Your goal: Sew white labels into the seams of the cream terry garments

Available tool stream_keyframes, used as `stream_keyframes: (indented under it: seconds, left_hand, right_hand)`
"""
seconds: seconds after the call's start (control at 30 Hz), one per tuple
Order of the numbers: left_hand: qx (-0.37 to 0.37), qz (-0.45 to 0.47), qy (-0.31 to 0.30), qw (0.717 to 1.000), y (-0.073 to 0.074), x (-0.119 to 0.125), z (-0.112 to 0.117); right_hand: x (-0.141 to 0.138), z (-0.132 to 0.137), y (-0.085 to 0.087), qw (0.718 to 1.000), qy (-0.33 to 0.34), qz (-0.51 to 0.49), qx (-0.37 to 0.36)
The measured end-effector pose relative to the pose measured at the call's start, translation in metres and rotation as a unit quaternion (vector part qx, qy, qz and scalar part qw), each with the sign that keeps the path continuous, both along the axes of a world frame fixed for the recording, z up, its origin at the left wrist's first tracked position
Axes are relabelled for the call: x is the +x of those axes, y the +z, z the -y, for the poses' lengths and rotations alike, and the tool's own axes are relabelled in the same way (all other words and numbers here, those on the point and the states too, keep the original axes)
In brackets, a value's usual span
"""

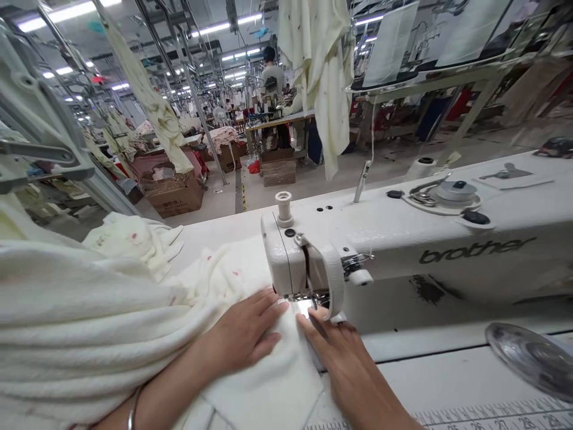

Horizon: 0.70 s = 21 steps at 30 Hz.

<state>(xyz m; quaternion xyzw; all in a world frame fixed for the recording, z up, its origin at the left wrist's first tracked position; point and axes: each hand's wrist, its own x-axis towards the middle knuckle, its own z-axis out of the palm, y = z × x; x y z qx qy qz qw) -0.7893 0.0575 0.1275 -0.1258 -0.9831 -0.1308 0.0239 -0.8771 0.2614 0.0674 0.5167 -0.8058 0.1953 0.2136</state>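
Cream fabric (277, 382) with small reddish prints farther left lies under the head of a white sewing machine (403, 239) marked "brother". My left hand (244, 328) rests flat on this fabric, left of the needle area, fingers stretched and slightly apart. At the fabric's right edge, close by the presser foot, is my right hand (338, 349), its fingers extended forward and lying low. A narrow dark patch shows between its fingers; I cannot make out what it is. The machine head partly hides the needle and the right fingertips.
Bunched cream cloth (89, 316) fills the left side. A printed ruler strip (492, 412) runs along the front edge, below a clear round disc (532, 358). Hanging cloth (320, 71), thread cones (389, 45), cardboard boxes (174, 194) and a person (272, 74) are beyond.
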Motion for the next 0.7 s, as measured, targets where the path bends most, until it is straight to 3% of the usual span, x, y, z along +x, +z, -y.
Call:
stream_keyframes:
  seconds: [0.17,0.4,0.53,0.6,0.7]
  left_hand:
    - [0.016,-0.004,0.0,1.0,0.003,0.0,-0.001]
    - [0.018,-0.019,-0.002,1.0,-0.003,0.003,-0.002]
    - [0.019,-0.052,0.078,0.995,-0.009,0.005,0.005]
    - [-0.023,-0.056,0.141,0.988,-0.009,0.021,0.011]
    - [-0.091,-0.027,0.178,0.979,0.01,0.077,0.011]
  right_hand:
    - [0.002,-0.002,0.002,0.998,0.024,-0.018,-0.047]
    - [0.014,-0.001,-0.001,0.998,0.04,-0.039,0.01]
    - [0.034,0.021,-0.001,0.996,0.017,-0.084,-0.018]
    - [0.038,0.017,0.001,0.995,0.037,-0.093,-0.006]
    - [0.014,-0.029,0.003,0.991,0.095,-0.088,0.04]
